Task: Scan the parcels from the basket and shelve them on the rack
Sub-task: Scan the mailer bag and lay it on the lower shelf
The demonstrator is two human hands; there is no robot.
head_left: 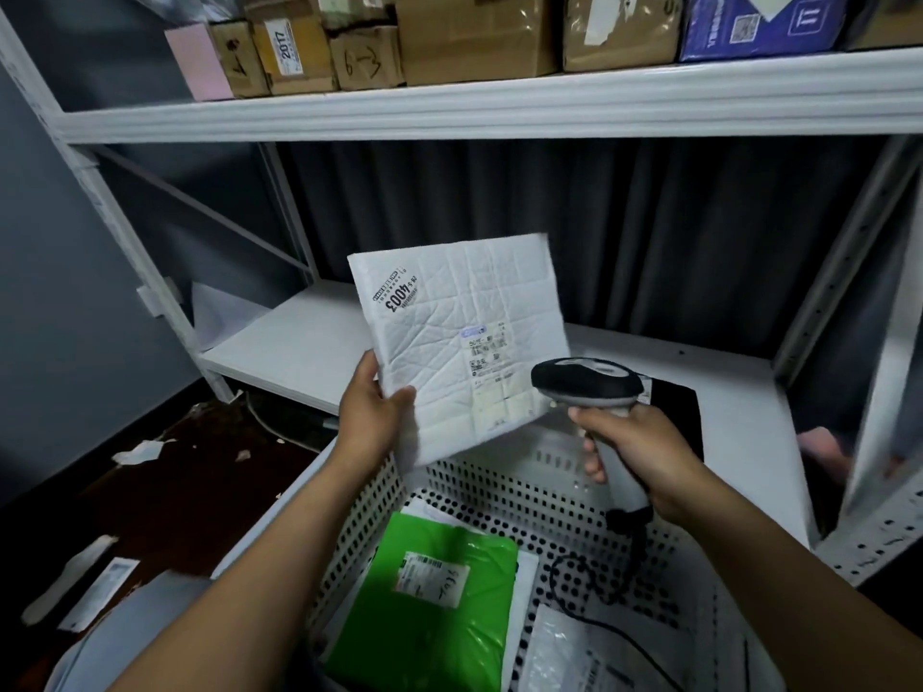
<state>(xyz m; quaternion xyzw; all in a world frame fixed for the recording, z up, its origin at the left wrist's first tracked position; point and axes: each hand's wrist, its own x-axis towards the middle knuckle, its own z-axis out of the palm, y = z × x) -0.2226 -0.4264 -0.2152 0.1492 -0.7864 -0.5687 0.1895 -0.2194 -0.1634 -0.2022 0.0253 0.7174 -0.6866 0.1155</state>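
Observation:
My left hand grips the lower left corner of a white padded envelope parcel, held up above the basket with its shipping label facing me. My right hand holds a grey and black barcode scanner by its handle, its head pointing at the label from the right. Below, the white perforated basket contains a green parcel with a white label and other white and clear bags. The white rack stands in front of me.
The upper shelf carries several cardboard boxes and a blue box. The lower shelf behind the parcel is white, with a black flat item at its right. Paper scraps lie on the dark floor at left. The scanner cable trails into the basket.

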